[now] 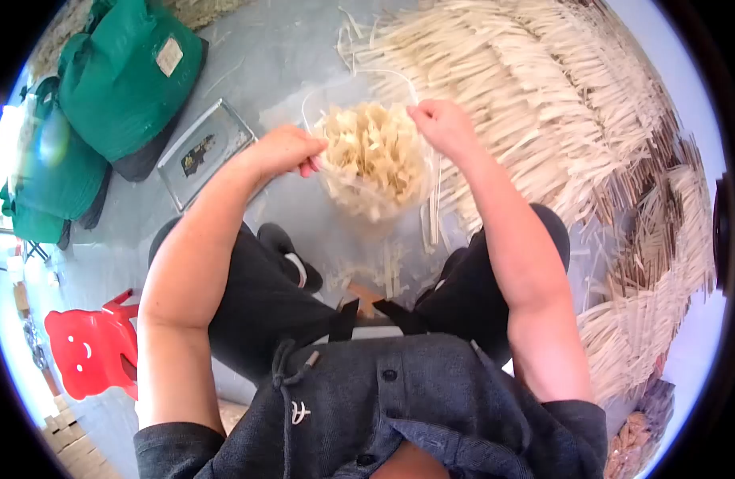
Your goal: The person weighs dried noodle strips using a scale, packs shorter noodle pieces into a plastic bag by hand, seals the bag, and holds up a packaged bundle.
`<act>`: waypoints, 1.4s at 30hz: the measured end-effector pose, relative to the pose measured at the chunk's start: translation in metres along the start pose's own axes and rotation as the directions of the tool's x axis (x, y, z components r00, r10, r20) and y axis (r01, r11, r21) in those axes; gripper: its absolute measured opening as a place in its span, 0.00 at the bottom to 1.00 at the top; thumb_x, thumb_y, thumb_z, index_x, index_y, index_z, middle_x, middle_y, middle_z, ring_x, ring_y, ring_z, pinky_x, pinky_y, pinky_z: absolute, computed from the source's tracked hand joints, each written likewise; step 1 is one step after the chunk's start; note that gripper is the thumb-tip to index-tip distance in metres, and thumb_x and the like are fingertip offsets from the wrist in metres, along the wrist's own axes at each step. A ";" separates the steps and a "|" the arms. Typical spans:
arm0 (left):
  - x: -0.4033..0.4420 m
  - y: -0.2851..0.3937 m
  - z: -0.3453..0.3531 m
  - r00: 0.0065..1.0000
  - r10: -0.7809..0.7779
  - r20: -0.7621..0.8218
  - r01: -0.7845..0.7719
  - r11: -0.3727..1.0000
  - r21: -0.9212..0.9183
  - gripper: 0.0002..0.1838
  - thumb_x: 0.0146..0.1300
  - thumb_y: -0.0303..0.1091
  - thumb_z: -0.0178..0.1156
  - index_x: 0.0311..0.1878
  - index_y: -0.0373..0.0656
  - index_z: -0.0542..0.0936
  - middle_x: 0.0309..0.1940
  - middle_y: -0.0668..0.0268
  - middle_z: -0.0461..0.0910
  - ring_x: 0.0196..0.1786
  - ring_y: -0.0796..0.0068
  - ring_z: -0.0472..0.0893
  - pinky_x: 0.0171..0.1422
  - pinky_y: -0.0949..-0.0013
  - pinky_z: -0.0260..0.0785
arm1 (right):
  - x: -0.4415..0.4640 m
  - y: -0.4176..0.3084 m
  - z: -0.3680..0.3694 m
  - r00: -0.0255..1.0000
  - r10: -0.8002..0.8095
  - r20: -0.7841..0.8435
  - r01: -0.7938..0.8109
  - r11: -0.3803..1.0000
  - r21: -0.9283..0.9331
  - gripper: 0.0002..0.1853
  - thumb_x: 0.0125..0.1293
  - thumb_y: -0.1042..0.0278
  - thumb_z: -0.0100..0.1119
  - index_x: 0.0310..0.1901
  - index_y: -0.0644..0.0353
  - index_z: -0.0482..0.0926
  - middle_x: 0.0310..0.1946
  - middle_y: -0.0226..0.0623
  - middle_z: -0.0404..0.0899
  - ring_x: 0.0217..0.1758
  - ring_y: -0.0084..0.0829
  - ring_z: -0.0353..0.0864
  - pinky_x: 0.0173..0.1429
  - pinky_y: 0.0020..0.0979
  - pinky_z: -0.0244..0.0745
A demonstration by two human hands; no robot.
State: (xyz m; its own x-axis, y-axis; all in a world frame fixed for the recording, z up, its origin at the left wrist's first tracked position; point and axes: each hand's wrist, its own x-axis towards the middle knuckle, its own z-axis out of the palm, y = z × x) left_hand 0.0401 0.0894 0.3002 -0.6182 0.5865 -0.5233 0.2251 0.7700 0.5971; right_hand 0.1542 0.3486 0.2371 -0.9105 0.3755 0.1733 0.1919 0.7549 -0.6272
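A clear plastic bag [363,217] hangs open between my hands, over the floor in front of my knees. Pale, thin, flat pieces [370,152] fill much of it. My left hand [289,150] is closed on the left side of the bag's rim. On the right side of the rim, my right hand [442,126] pinches the plastic with its fingers curled in. The bag's mouth faces up and its far edge forms a loose loop.
Large heaps of pale strips [535,96] cover the floor at the right. Green sacks [128,88] stand at the upper left, beside a shallow clear tray [169,172]. A red stool [84,351] with a smiling face is at the lower left. Loose strips lie between my feet.
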 end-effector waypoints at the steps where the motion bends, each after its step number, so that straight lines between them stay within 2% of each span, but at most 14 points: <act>1: -0.008 0.005 0.003 0.997 0.074 0.003 -0.073 0.992 -0.102 0.21 0.67 0.50 0.58 0.27 0.41 0.82 0.14 0.70 0.75 0.18 0.87 0.69 0.21 0.80 0.53 | 0.005 -0.015 -0.011 1.000 -0.016 -0.015 0.016 1.000 -0.002 0.17 0.65 0.55 0.56 0.26 0.61 0.78 0.20 0.36 0.75 0.22 0.32 0.67 0.32 0.32 0.67; 4: -0.041 0.020 -0.015 0.987 0.163 -0.005 -0.159 0.951 -0.267 0.22 0.66 0.51 0.57 0.27 0.41 0.82 0.15 0.69 0.76 0.19 0.86 0.69 0.22 0.78 0.56 | 0.001 -0.051 -0.043 0.984 -0.144 -0.109 0.172 0.935 0.309 0.17 0.65 0.57 0.55 0.25 0.61 0.76 0.17 0.37 0.73 0.20 0.35 0.65 0.31 0.33 0.66; 7: -0.059 0.027 -0.026 0.979 0.190 -0.077 -0.205 0.912 -0.356 0.22 0.65 0.51 0.57 0.27 0.41 0.82 0.17 0.69 0.78 0.20 0.86 0.69 0.23 0.77 0.58 | -0.003 -0.079 -0.070 0.998 -0.014 -0.054 0.040 0.861 0.507 0.19 0.66 0.57 0.55 0.23 0.63 0.74 0.16 0.37 0.73 0.20 0.34 0.64 0.31 0.33 0.66; 12: -0.008 -0.001 0.000 0.997 0.076 0.031 -0.064 0.954 -0.293 0.20 0.66 0.49 0.58 0.28 0.43 0.82 0.17 0.71 0.77 0.15 0.90 0.63 0.18 0.83 0.49 | -0.003 -0.015 -0.010 0.992 0.112 0.055 -0.121 0.974 0.190 0.21 0.65 0.53 0.56 0.27 0.66 0.79 0.20 0.38 0.77 0.23 0.29 0.71 0.33 0.32 0.68; 15: -0.002 -0.002 -0.004 0.992 0.024 0.123 -0.001 0.984 -0.179 0.19 0.66 0.49 0.58 0.28 0.44 0.82 0.17 0.72 0.77 0.14 0.91 0.63 0.18 0.85 0.48 | 0.007 -0.028 -0.011 0.997 0.022 0.080 -0.046 0.949 0.312 0.20 0.64 0.52 0.57 0.28 0.64 0.81 0.21 0.37 0.79 0.25 0.28 0.73 0.34 0.32 0.68; 19: -0.058 0.019 -0.036 0.953 0.281 -0.112 -0.301 0.847 -0.438 0.20 0.67 0.48 0.58 0.25 0.44 0.81 0.15 0.71 0.76 0.13 0.91 0.62 0.17 0.84 0.48 | 0.006 -0.075 -0.065 1.000 -0.010 -0.011 0.014 0.857 0.516 0.20 0.65 0.52 0.57 0.28 0.64 0.80 0.20 0.29 0.77 0.26 0.24 0.72 0.35 0.29 0.68; 22: -0.058 0.019 -0.036 0.967 0.250 -0.042 -0.242 0.861 -0.447 0.20 0.67 0.48 0.58 0.24 0.44 0.80 0.15 0.69 0.77 0.12 0.91 0.61 0.16 0.83 0.47 | 0.006 -0.079 -0.067 0.997 -0.064 0.046 0.023 0.799 0.600 0.20 0.65 0.52 0.56 0.28 0.63 0.80 0.21 0.25 0.75 0.27 0.22 0.72 0.36 0.27 0.68; 27: 0.006 -0.015 -0.003 0.975 -0.018 0.224 0.055 0.986 -0.159 0.20 0.68 0.48 0.56 0.27 0.43 0.81 0.17 0.69 0.79 0.16 0.88 0.64 0.20 0.79 0.54 | 0.006 -0.021 0.009 0.993 0.038 0.112 -0.051 0.992 0.119 0.19 0.64 0.55 0.55 0.26 0.65 0.79 0.20 0.41 0.77 0.25 0.34 0.74 0.37 0.33 0.71; 30: -0.025 0.006 -0.023 0.986 0.145 0.077 -0.116 0.947 -0.300 0.20 0.68 0.47 0.57 0.26 0.43 0.81 0.18 0.69 0.79 0.15 0.88 0.63 0.20 0.80 0.53 | 0.002 -0.059 -0.013 0.994 -0.105 -0.043 0.114 0.938 0.326 0.20 0.64 0.56 0.54 0.23 0.66 0.75 0.20 0.46 0.76 0.24 0.38 0.72 0.35 0.37 0.70; 34: -0.042 0.013 -0.037 0.966 0.243 -0.084 -0.254 0.859 -0.443 0.20 0.68 0.46 0.56 0.26 0.42 0.81 0.19 0.67 0.79 0.14 0.90 0.62 0.17 0.82 0.50 | 0.005 -0.084 -0.053 0.999 -0.002 -0.036 0.022 0.821 0.571 0.19 0.65 0.56 0.54 0.25 0.66 0.75 0.20 0.47 0.75 0.23 0.38 0.70 0.34 0.37 0.68; 37: -0.012 0.003 -0.018 0.990 0.126 0.062 -0.089 0.905 -0.416 0.18 0.67 0.45 0.57 0.28 0.40 0.82 0.19 0.67 0.79 0.14 0.89 0.62 0.17 0.81 0.50 | 0.010 -0.050 -0.024 0.997 0.037 0.069 -0.068 0.836 0.545 0.16 0.66 0.58 0.54 0.27 0.64 0.77 0.21 0.48 0.76 0.25 0.40 0.74 0.33 0.37 0.69; 39: 0.018 -0.013 0.001 0.973 0.007 0.229 0.040 0.979 -0.202 0.18 0.67 0.45 0.56 0.31 0.40 0.82 0.22 0.68 0.80 0.16 0.88 0.62 0.18 0.79 0.53 | 0.007 -0.019 0.006 0.992 0.055 0.115 -0.060 0.997 0.045 0.14 0.66 0.59 0.55 0.29 0.61 0.78 0.23 0.46 0.78 0.28 0.42 0.78 0.34 0.37 0.70; 40: 0.023 -0.016 0.010 0.966 -0.044 0.253 0.096 0.976 -0.198 0.18 0.66 0.47 0.56 0.32 0.41 0.82 0.23 0.69 0.80 0.17 0.88 0.62 0.19 0.80 0.52 | 0.004 -0.024 0.002 0.993 0.054 0.109 -0.059 0.997 0.045 0.14 0.66 0.59 0.55 0.29 0.61 0.78 0.23 0.46 0.78 0.28 0.42 0.78 0.34 0.37 0.70; 42: 0.034 -0.014 0.004 0.973 -0.065 0.219 0.114 0.969 -0.218 0.18 0.65 0.48 0.57 0.33 0.41 0.82 0.23 0.70 0.81 0.17 0.87 0.63 0.19 0.80 0.52 | -0.009 -0.040 -0.010 0.990 -0.042 -0.136 0.026 0.992 -0.122 0.14 0.64 0.57 0.56 0.29 0.59 0.79 0.23 0.44 0.79 0.31 0.45 0.80 0.36 0.39 0.72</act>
State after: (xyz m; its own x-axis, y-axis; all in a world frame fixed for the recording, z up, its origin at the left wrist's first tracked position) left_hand 0.0191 0.0993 0.2710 -0.4511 0.5761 -0.6816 -0.0168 0.7582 0.6519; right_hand 0.1579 0.3204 0.2687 -0.8594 0.4129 0.3016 0.2117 0.8243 -0.5251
